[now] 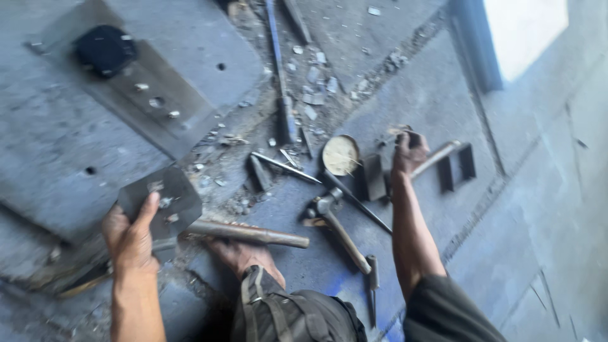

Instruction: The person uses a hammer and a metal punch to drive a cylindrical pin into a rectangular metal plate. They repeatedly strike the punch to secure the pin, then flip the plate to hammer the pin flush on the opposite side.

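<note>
- Your left hand [130, 237] pinches a shovel blade [161, 199], thumb on top.
- Your right hand [408, 152] closes around a wooden handle [437, 157]; a hammer [335, 221] lies between the hands.

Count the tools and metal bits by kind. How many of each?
Claw hammer: 1
Round tin: 1
Dark metal blocks: 3
Rusty pipe: 1
Metal plate in left hand: 1
Total: 7

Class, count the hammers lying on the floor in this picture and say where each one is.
1. The claw hammer lies on the grey floor, between the metal rod and the raised right forearm. The picture is blurred, so others may go unseen among the debris.
</note>
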